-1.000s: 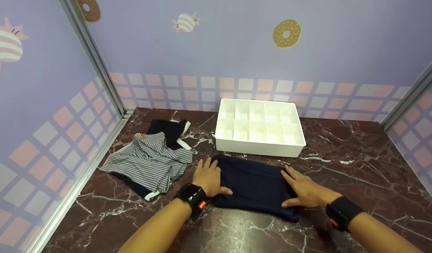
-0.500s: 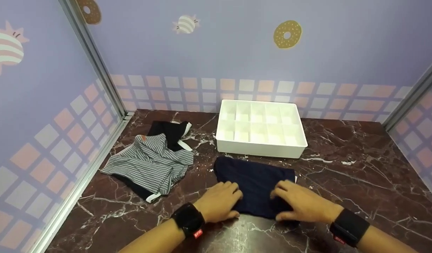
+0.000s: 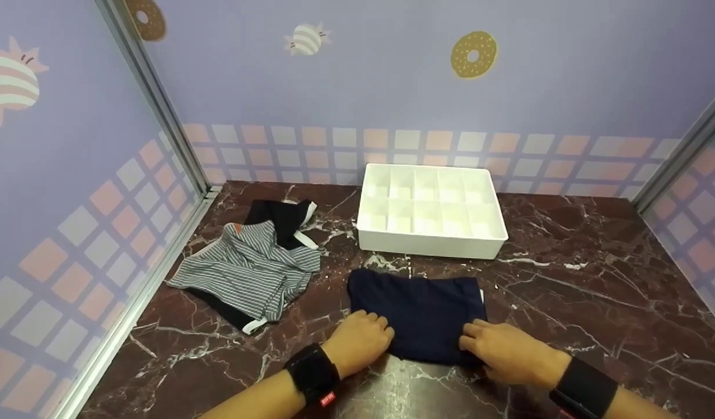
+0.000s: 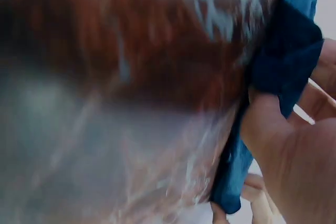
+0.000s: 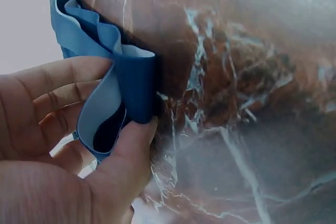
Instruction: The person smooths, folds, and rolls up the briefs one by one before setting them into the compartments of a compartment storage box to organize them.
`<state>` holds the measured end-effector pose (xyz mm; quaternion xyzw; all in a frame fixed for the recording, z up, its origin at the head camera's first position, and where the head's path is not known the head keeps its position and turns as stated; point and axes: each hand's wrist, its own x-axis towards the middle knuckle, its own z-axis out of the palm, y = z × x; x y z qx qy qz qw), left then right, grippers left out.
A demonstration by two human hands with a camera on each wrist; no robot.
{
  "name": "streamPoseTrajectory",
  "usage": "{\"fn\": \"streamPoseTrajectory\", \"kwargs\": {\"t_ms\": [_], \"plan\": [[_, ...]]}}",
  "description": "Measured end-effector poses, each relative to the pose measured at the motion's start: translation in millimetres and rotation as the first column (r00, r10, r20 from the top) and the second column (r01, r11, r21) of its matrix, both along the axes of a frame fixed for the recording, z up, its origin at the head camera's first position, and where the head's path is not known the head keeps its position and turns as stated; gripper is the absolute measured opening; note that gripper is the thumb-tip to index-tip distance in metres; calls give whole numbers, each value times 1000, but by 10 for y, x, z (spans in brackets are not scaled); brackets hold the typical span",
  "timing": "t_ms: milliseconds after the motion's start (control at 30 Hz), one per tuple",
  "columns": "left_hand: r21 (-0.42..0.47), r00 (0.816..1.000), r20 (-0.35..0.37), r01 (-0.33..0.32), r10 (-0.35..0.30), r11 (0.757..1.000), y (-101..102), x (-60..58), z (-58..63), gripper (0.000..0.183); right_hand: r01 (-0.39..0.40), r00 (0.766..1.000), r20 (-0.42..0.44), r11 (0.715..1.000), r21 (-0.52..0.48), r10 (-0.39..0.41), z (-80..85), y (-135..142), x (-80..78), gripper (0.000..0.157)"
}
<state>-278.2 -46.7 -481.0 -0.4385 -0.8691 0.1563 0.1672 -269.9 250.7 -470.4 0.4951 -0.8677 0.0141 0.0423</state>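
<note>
A folded navy garment (image 3: 416,314) lies on the dark marbled table in front of me, layered into a rough rectangle. My left hand (image 3: 359,342) pinches its near left corner; in the left wrist view the thumb (image 4: 265,116) presses one face of the cloth and the fingers lie behind it. At the near right corner my right hand (image 3: 506,351) pinches the edge. Several layers of the navy cloth (image 5: 139,85) show in the right wrist view, with an open loop of fabric between thumb and fingers.
A white divided box (image 3: 430,245) with small compartments stands behind the garment, against the patterned wall. To the left lies a grey striped garment (image 3: 241,267) over black clothing (image 3: 282,218) with white trim. Wall panels border the table at both sides and the back.
Both hands have come from lying spread on the navy garment to gripping its near edge. The garment now lies slightly nearer to me, its right side straighter and folded in.
</note>
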Motion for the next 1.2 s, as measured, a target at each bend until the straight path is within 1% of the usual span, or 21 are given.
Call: {"fn": "streamPoseTrajectory", "kwargs": {"t_ms": [67,167,333,467,600,633,700,767,800,833,900,1000,1067,1200], "plan": [[-14,1000,-2,2,-2,1000,15,22,7,7,-9,1000,4,1000,-10,9,11,16,10,34],[-11,1000,6,-5,5,1000,21,35,1,7,-22,1000,16,999,-41,23,12,62,9,32],[-16,1000,28,9,-9,1000,5,78,4,9,-48,998,29,997,-66,50,-22,120,14,39],[-22,999,11,31,-31,999,-9,130,54,10,-42,999,1,997,-69,42,-33,124,41,41],[-16,999,11,32,-32,999,-11,175,107,20,-43,999,-27,995,-90,41,-18,109,62,40],[-18,999,20,29,-28,999,-11,185,118,22,-39,999,-14,995,-95,38,-9,108,66,39],[-20,998,59,21,-20,1000,-14,201,141,26,-22,998,64,994,-107,29,21,108,72,39],[-18,993,119,10,-8,1000,-29,203,178,24,-9,985,171,992,-124,31,65,112,68,37],[-8,988,156,0,1,1000,-39,202,202,23,-5,974,224,991,-137,36,87,117,63,37],[6,980,196,-14,13,1000,-50,198,229,22,1,960,278,989,-148,41,109,124,54,36],[38,957,287,-49,36,998,-70,180,293,20,6,931,360,984,-176,58,156,140,35,36],[86,912,405,-115,71,990,-98,128,378,22,30,897,436,976,-216,69,203,170,-12,37],[108,875,475,-163,93,981,-118,79,423,26,60,876,479,969,-241,65,228,192,-58,37],[147,812,571,-243,118,959,-173,-35,468,33,136,821,569,951,-278,49,258,228,-166,36]]}}
